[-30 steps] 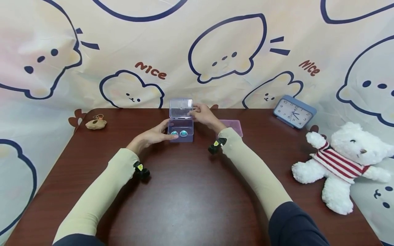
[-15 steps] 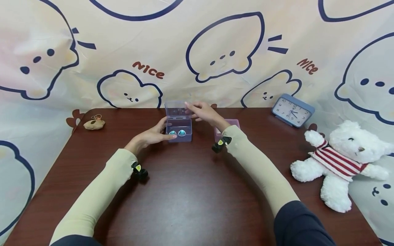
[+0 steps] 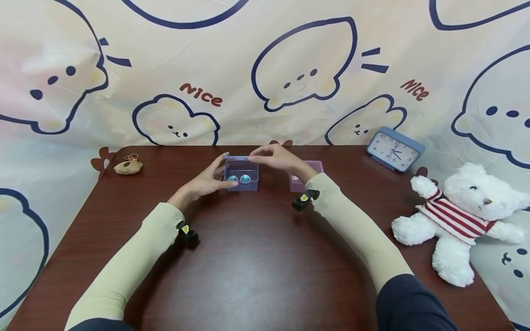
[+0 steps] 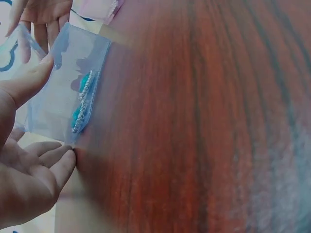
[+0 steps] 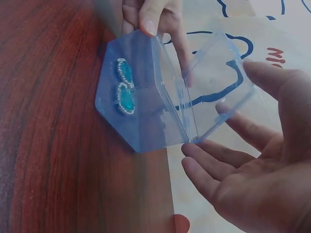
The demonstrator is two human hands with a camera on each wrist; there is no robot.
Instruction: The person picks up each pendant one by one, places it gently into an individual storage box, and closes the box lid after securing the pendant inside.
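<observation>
A clear violet-blue hinged box (image 3: 247,186) sits near the table's back edge. Inside lie two teal ovals (image 5: 127,99) with silver beaded rims. My left hand (image 3: 207,179) holds the box at its left side, thumb along the front and fingers behind. My right hand (image 3: 278,159) pinches the clear lid (image 3: 237,157), which appears edge-on in the head view. From the right wrist, the lid (image 5: 221,92) stands partly open at its hinge, thumb and fingers at its edges. In the left wrist view, the left thumb (image 4: 34,82) overlaps the box.
A pink box (image 3: 297,185) stands right of the violet one, partly behind my right wrist. A small beige object with an orange loop (image 3: 128,167) lies at the back left. On the right are a blue alarm clock (image 3: 395,149) and a white teddy bear (image 3: 453,220) in a striped shirt.
The lid has swung from upright forward and down until it shows edge-on. My right hand has come down with it and shifted slightly right. The left hand stays on the box.
</observation>
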